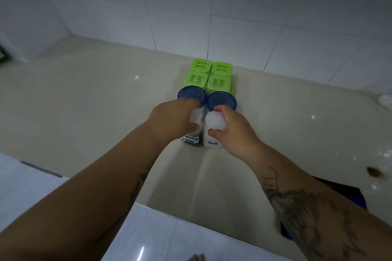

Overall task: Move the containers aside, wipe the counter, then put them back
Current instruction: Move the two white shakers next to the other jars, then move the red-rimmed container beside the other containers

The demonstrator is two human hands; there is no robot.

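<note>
Containers stand in a tight double row on the beige counter (106, 101). At the back are several green-lidded square boxes (212, 75). In front of them stand two blue-lidded jars (221, 99). Nearest me are two white-capped shakers. My left hand (174, 118) grips the dark seasoning shaker (191, 141) around its cap. My right hand (231, 131) grips the salt shaker (212, 143), labelled "Salt", thumb and fingers round its white cap. Both shakers rest upright on the counter, side by side.
A white tiled wall (233, 27) runs behind the containers. White powder and a brown smear (374, 172) mark the counter at the right. A white object (386, 101) lies at the far right edge. A dark opening with something blue (358, 199) shows beside my right forearm.
</note>
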